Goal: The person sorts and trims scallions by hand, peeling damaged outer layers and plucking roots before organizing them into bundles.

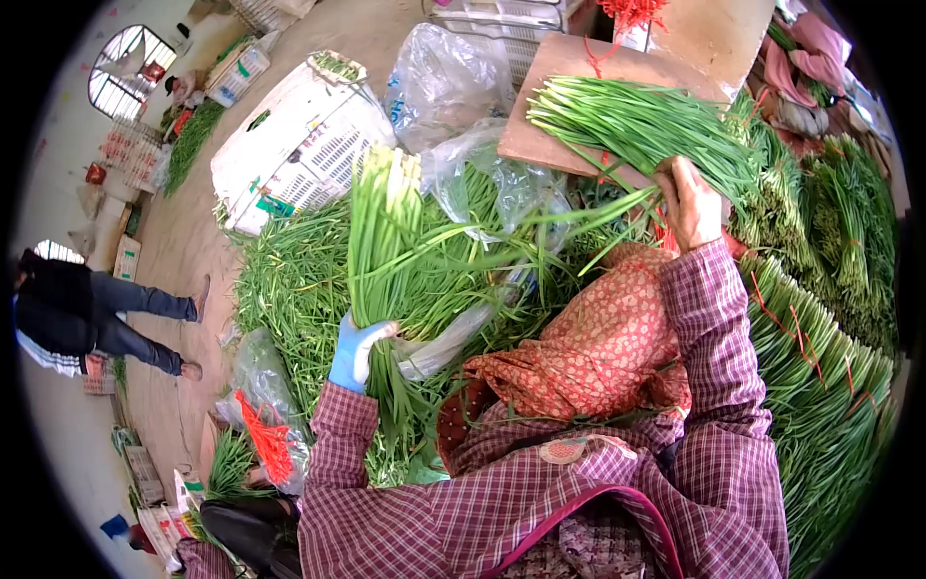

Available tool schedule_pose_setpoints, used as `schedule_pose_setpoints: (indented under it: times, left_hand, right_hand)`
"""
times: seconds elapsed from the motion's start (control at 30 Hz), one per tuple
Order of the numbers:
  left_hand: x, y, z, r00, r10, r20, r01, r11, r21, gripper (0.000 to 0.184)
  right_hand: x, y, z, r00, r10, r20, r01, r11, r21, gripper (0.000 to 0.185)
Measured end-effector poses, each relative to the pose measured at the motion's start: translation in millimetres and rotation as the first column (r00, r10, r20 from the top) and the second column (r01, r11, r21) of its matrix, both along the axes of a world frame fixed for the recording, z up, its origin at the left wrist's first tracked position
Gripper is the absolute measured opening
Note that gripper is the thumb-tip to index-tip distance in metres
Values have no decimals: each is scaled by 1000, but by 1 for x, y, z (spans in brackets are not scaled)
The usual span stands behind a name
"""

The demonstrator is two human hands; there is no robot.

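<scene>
My left hand (359, 349), in a blue and white glove, is closed around an upright bunch of garlic chives (381, 227), pale stem ends up and green leaves hanging below. My bare right hand (693, 205) is closed on a few loose chive stalks (603, 220), which stretch leftward toward the bunch. Just beyond that hand, a larger chive bundle (627, 121) lies across a brown board (521, 138). Loose chives (289, 261) are heaped below and around the left hand. The right fingertips are partly hidden.
Tied chive bundles (820, 386) are stacked along my right side. A white crate (299, 145) and clear plastic bags (449, 87) stand ahead. Red ties (265, 439) lie at the left, with more red ties (635, 12) at the top. Another person (106, 304) stands at far left.
</scene>
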State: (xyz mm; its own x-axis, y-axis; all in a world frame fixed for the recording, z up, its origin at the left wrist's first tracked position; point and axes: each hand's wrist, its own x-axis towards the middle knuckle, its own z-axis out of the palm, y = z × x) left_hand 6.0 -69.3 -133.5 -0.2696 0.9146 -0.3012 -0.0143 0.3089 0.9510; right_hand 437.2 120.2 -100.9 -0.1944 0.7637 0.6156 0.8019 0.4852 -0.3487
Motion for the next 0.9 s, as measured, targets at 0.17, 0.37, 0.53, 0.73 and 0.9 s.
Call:
schedule_pose_setpoints:
  times: [0.17, 0.37, 0.53, 0.73, 0.9]
  left_hand:
    - [-9, 0, -8, 988, -14, 151, 21, 999, -44, 39]
    - [6, 6, -19, 894, -90, 438, 124, 991, -50, 38]
    - [44, -3, -11, 913, -129, 386, 110, 991, 69, 56]
    - [74, -9, 0, 790, -277, 547, 238, 961, 143, 51]
    - [63, -24, -39, 878, -105, 467, 197, 968, -153, 27]
  right_hand:
    - [-45, -26, 17, 914, 401, -64, -398, 916, 50, 10]
    - [-128, -55, 27, 788, 599, -144, -578, 799, 166, 11]
    - [-182, -63, 19, 821, 570, -22, -555, 807, 203, 17]
    - [-190, -71, 10, 858, 512, 37, -510, 840, 186, 21]
    - [-196, -74, -4, 856, 517, 23, -509, 833, 215, 21]
